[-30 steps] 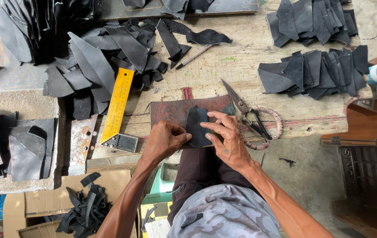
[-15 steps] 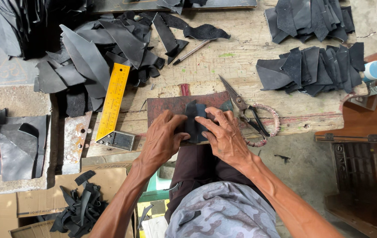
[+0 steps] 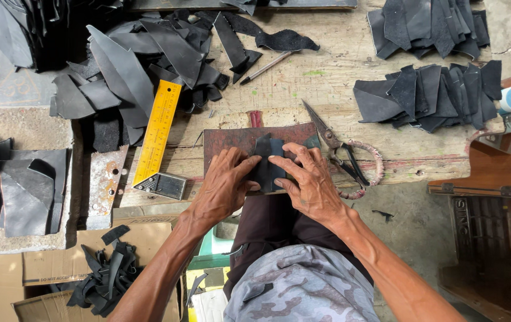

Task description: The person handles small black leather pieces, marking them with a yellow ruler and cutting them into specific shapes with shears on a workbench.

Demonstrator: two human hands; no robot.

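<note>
Leather piece (image 3: 265,161), dark, flat on brown board (image 3: 231,138) at table (image 3: 327,77) edge. Left hand (image 3: 222,188) and right hand (image 3: 309,182) press on it, fingers spread flat, not gripping. Scissors (image 3: 345,155) just right of board, yellow square (image 3: 158,140) left.

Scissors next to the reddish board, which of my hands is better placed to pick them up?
Probably the right hand: the scissors lie just beside it, while the left hand presses the dark piece on the board's far side.
</note>
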